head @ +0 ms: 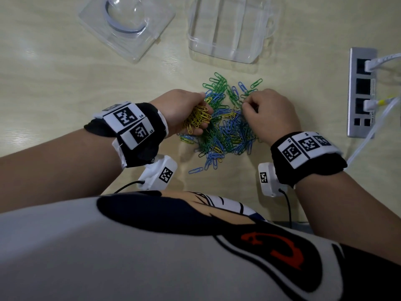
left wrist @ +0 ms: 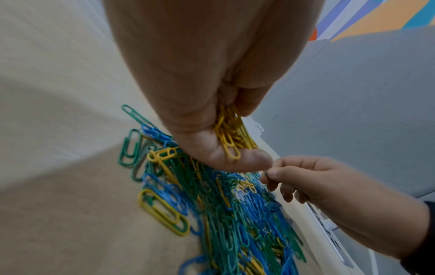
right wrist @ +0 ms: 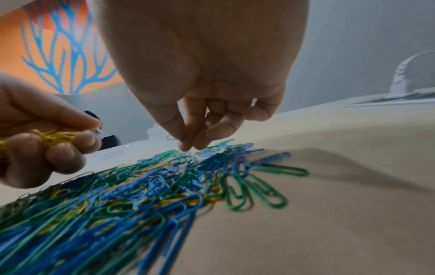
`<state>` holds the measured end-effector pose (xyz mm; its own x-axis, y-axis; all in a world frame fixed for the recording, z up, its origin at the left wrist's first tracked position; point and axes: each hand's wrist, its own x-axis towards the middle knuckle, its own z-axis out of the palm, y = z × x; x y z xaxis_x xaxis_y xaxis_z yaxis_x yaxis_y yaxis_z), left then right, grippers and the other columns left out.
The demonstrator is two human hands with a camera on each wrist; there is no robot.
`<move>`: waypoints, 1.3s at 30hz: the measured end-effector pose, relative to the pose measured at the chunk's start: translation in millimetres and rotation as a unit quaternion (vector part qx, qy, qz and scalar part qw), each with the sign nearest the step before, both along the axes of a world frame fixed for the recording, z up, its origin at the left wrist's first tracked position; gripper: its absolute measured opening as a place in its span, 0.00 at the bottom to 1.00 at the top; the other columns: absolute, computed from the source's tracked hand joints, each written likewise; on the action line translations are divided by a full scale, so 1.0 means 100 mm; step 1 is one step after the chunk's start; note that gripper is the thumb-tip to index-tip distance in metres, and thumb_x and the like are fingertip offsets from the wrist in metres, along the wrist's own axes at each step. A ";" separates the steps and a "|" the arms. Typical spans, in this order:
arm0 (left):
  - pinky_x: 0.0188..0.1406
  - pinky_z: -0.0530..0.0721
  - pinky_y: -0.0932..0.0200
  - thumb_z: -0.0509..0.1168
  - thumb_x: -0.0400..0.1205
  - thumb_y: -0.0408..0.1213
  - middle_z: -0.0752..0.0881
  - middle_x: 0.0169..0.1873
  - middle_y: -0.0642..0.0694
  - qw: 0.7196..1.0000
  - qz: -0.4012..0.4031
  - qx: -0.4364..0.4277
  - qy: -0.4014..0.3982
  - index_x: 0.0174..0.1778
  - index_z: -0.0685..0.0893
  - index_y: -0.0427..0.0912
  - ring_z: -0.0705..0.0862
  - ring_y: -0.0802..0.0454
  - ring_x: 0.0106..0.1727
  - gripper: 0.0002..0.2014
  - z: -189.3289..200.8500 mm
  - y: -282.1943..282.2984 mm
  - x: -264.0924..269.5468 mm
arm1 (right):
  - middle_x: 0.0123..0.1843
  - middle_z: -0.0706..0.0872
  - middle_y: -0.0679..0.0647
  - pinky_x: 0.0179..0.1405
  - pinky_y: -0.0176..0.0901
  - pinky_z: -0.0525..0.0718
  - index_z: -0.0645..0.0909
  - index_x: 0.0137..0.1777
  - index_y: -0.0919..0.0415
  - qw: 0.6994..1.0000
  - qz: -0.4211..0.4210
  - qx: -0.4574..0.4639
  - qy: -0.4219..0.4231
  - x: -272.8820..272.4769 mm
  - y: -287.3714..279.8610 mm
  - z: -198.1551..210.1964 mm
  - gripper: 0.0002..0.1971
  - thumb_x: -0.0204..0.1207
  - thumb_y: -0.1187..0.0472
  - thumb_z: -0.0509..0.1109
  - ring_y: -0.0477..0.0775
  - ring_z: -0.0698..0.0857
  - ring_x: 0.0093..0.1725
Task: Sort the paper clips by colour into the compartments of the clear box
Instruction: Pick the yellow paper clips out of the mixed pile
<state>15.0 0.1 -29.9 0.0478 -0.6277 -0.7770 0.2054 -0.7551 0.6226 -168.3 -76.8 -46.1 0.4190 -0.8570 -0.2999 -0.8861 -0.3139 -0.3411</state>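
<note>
Gathering yellow clips: the left hand (head: 184,109) holds a bunch of yellow clips (head: 197,119) with fingers and thumb curled round it, just above the left edge of the pile (head: 225,127); the right hand (head: 267,114) has thumb and forefinger closed at the pile's far right edge, apparently on a thin clip of a colour too small to tell; the remaining fingers hang loosely curled. The pile of green, blue and yellow clips lies on the desk (head: 65,83) between the two hands; a few yellow ones remain scattered within it. The box (head: 227,29) stands beyond the pile, well apart from both hands, and its compartments appear to hold nothing as yet; a clear lid (head: 128,25) lies to its left. Judged step: collection of one colour, no deposit yet made. The next move calls for freeing the pinched clip without dragging tangled neighbours along, then carrying the yellow bunch to one compartment; loosely hooked clips may lift in chains.
</note>
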 end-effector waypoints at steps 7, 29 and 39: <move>0.25 0.85 0.62 0.54 0.89 0.45 0.82 0.30 0.43 1.000 -0.007 -0.001 -0.005 0.40 0.83 0.37 0.83 0.55 0.25 0.20 0.02 -0.02 -0.03 | 0.57 0.78 0.56 0.55 0.55 0.76 0.78 0.55 0.53 0.998 -0.034 -0.059 0.013 -0.01 0.02 -0.01 0.11 0.77 0.50 0.65 0.63 0.80 0.55; 0.27 0.86 0.62 0.53 0.89 0.45 0.82 0.30 0.43 1.000 -0.010 0.003 -0.005 0.40 0.83 0.37 0.83 0.54 0.26 0.20 0.03 -0.05 -0.06 | 0.53 0.88 0.50 0.61 0.57 0.79 0.85 0.59 0.50 1.000 0.005 -0.015 -0.018 0.03 0.03 0.05 0.13 0.78 0.57 0.63 0.58 0.85 0.55; 0.25 0.84 0.63 0.52 0.89 0.47 0.82 0.30 0.43 1.000 -0.007 0.000 0.008 0.41 0.82 0.37 0.82 0.53 0.26 0.21 0.07 -0.08 -0.14 | 0.47 0.86 0.48 0.56 0.55 0.81 0.86 0.49 0.49 0.993 -0.016 -0.019 -0.115 0.12 0.16 0.12 0.09 0.74 0.56 0.65 0.53 0.84 0.49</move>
